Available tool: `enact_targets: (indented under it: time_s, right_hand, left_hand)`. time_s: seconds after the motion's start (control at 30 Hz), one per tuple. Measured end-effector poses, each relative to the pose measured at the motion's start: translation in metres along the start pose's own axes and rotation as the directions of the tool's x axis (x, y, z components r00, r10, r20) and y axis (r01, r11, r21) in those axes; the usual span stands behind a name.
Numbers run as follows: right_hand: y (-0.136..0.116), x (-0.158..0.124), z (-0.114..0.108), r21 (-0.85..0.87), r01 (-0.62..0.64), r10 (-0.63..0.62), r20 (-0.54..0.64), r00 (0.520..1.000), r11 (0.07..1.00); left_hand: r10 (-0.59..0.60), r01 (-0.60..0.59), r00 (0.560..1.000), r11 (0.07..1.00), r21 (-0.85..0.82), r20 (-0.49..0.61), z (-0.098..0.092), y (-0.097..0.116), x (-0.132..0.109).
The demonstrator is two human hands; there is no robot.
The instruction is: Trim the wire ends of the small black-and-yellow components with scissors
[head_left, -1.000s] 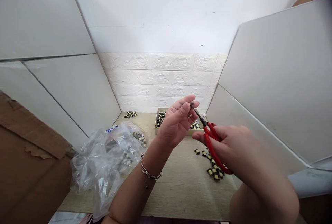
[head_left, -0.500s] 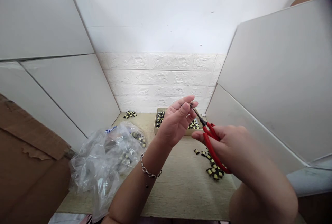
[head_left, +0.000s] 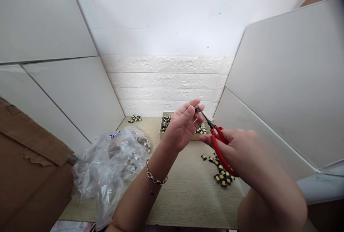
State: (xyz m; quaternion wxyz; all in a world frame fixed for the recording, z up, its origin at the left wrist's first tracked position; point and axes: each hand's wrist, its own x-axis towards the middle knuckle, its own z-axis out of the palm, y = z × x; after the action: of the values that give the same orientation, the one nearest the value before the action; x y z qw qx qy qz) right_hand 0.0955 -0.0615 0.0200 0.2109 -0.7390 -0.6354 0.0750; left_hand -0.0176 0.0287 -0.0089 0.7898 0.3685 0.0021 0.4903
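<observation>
Between the thumb and fingers of my left hand (head_left: 182,124) is a small dark part (head_left: 196,109), mostly covered by the fingertips. It resembles the black-and-yellow coil bobbins nearby, though its kind is hard to make out. My right hand (head_left: 236,149) is closed around red-handled pliers (head_left: 219,146) with thin dark jaws. Their tips touch or nearly touch the small part. Behind my left hand stands a shallow box (head_left: 185,137) with many black-and-yellow bobbins (head_left: 201,129). Below the pliers lies a loose pile of such bobbins (head_left: 223,178).
A clear plastic bag (head_left: 107,167) with more bobbins lies on the left of the table (head_left: 182,192). A small cluster of bobbins (head_left: 134,119) sits by the back wall. Cardboard (head_left: 32,160) stands at the left edge, and white panels (head_left: 279,81) rise on both sides.
The pliers and my right hand have shifted very slightly. The small part has turned a little in my left fingertips and shows darker.
</observation>
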Motion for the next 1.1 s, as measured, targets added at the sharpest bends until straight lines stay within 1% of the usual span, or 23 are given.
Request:
enact_targets:
  time_s: [0.13,0.27,0.33,0.47,0.57,0.67,0.83,1.1]
  right_hand:
    - [-0.002,-0.002,-0.003,0.002,0.043,-0.043,-0.017,0.999,0.999]
    - [0.000,-0.004,-0.001,-0.011,0.081,-0.081,-0.039,0.996,0.997]
    - [0.001,-0.005,0.000,-0.012,0.084,-0.085,-0.047,0.995,0.996]
    - [0.001,-0.007,0.000,0.007,0.065,-0.065,-0.035,0.997,0.998]
    - [-0.001,-0.005,-0.001,0.019,0.055,-0.054,-0.019,0.998,0.998]
    - [-0.002,-0.003,-0.002,0.025,0.065,-0.064,-0.020,0.998,0.998]
    - [-0.002,-0.004,-0.001,0.025,0.093,-0.092,-0.033,0.995,0.995]
    - [-0.005,-0.008,-0.002,-0.007,0.119,-0.119,-0.079,0.990,0.993]
  left_hand:
    - [-0.085,0.084,0.996,0.990,-0.111,0.001,0.002,0.002,-0.002]
    - [-0.209,0.196,0.978,0.937,-0.288,-0.014,0.007,0.005,-0.006]
    - [-0.248,0.225,0.968,0.919,-0.324,-0.031,0.011,0.006,-0.009]
    - [-0.283,0.250,0.958,0.903,-0.349,-0.044,0.016,0.008,-0.012]
    - [-0.283,0.247,0.958,0.896,-0.369,-0.046,0.019,0.009,-0.014]
    - [-0.269,0.222,0.960,0.896,-0.384,-0.073,0.022,0.010,-0.015]
    - [-0.250,0.194,0.961,0.915,-0.355,-0.118,0.025,0.010,-0.015]
    - [-0.132,0.102,0.985,0.964,-0.244,-0.111,0.022,0.008,-0.014]
